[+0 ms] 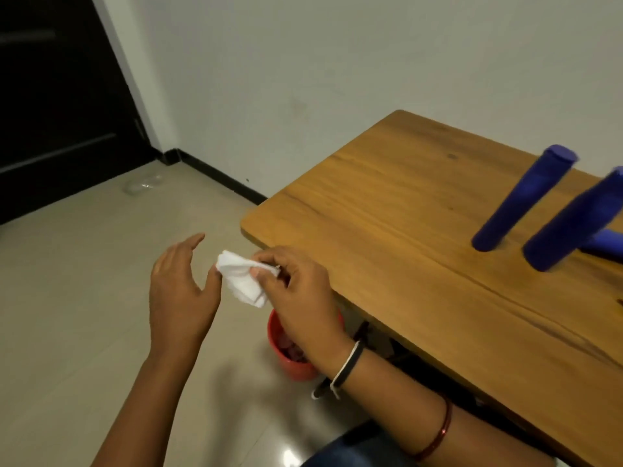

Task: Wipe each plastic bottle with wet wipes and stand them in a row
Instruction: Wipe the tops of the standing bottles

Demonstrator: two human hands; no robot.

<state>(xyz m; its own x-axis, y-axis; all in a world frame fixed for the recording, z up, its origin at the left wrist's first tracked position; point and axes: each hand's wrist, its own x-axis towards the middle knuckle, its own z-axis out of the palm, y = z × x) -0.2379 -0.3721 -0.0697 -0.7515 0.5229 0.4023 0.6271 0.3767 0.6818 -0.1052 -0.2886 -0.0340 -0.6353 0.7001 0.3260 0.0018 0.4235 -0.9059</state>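
A: Denim [350,449] at six o'clock, the nearest thing we see; just past it our right forearm wears a red bangle [438,436] and, at the wrist, a black and white band [347,367].

B: And our hands?

A: Our right hand [296,291] pinches a crumpled white wet wipe [241,276] between thumb and fingertips, off the table's near left corner and above the floor. Our left hand [180,291], at nine o'clock from the wipe, is spread wide and holds nothing; its thumb tip seems to touch the wipe's left edge, though we cannot tell for sure.

B: What lies beneath them?

A: A red bucket [290,352] stands on the pale tiled floor [84,315], partly hidden under our right wrist, beside the wooden table [387,203].

B: The bottles?

A: At two o'clock from the wipe, well apart from both hands, we see two blue bottles upright on the table: the nearer bottle [573,220] and the farther bottle [522,197], side by side. A third blue bottle [606,242] lies behind the nearer one, mostly cut off by the frame edge.

B: Farther still?

A: At eleven o'clock, a dark door [57,96]; near its foot something clear and blurred [141,185] rests on the floor. The white wall [303,62] closes the view at twelve.
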